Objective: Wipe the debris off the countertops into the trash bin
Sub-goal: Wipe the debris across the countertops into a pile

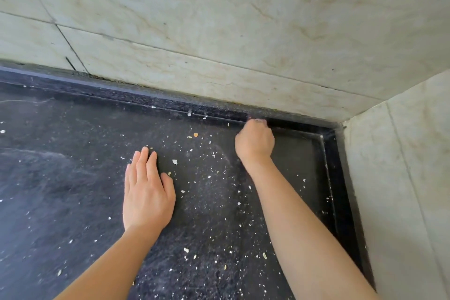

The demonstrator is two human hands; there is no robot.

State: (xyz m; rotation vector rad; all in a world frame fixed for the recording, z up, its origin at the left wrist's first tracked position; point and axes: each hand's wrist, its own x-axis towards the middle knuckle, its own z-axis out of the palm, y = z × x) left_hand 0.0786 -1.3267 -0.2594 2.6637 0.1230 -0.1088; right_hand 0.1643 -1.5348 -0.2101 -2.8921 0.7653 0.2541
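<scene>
The black speckled countertop [73, 178] is strewn with several white and tan crumbs of debris [174, 161], thickest in the middle and near the front. My left hand [146, 192] lies flat on the counter, fingers straight and together, pointing at the wall. My right hand [254, 142] is curled into a fist at the raised back ledge [146, 97], near the corner. A small dark purplish patch shows at its fingertips; I cannot tell whether that is something it holds. No trash bin is in view.
Pale marble-look wall tiles [219, 31] rise behind the counter, and a side wall [401, 178] closes it off on the right. A raised black rim [341, 178] runs along that side. An orange crumb [195, 134] lies near the back.
</scene>
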